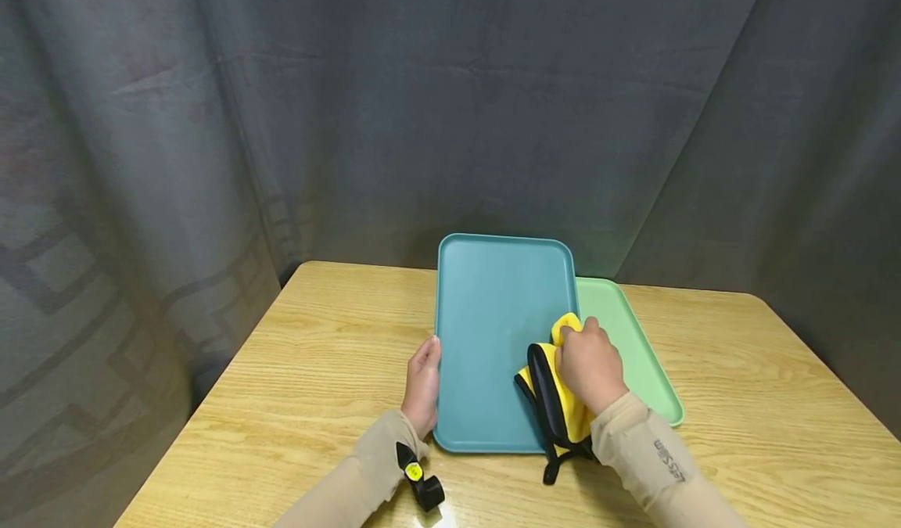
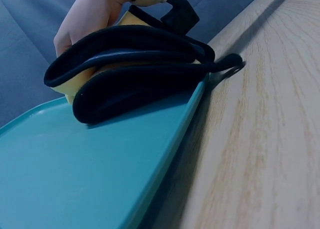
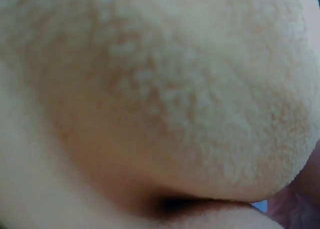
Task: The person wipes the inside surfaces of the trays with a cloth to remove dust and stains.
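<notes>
A blue tray (image 1: 486,340) overlaps a green tray (image 1: 626,348) on the table. My left hand (image 1: 422,383) holds the blue tray by its left side, thumb along the rim and the other fingers hidden. With my right hand (image 1: 591,362) I grip a bunched yellow cloth (image 1: 566,399) with black trim and a hanging loop. The folded cloth lies over the blue tray's lower right part, its loop reaching past the near rim. In the left wrist view the cloth's dark folds (image 2: 135,89) rest against the tray surface. Blurred sleeve fabric (image 3: 175,89) fills most of the right wrist view.
The trays are on a light wooden table (image 1: 338,340), near its middle. Grey curtains (image 1: 457,105) hang behind the table and along its left and right sides. A black strap (image 1: 421,477) with a yellow badge is around my left wrist.
</notes>
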`<action>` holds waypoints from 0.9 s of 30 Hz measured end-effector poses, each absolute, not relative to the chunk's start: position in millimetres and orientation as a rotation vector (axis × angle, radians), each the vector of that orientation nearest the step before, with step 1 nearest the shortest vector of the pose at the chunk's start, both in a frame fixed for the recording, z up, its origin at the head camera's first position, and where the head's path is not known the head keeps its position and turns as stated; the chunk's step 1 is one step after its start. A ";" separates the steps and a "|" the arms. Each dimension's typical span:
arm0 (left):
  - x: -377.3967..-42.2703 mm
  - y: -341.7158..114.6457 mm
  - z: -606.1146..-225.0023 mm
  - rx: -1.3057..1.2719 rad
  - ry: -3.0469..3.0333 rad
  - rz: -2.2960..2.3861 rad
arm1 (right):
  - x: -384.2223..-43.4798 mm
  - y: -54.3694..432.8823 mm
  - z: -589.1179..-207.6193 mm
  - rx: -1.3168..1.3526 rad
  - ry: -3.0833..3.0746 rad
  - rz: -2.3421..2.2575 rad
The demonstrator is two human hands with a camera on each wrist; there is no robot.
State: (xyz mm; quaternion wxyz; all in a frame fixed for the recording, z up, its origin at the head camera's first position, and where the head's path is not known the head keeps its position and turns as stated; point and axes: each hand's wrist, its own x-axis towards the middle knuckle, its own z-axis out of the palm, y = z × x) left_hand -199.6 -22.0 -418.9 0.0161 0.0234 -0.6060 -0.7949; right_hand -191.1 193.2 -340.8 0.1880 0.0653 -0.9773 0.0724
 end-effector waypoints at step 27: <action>-197.9 -19.9 -417.0 0.099 -1.884 -2.502 | -188.5 147.8 -348.8 0.395 -2.602 0.130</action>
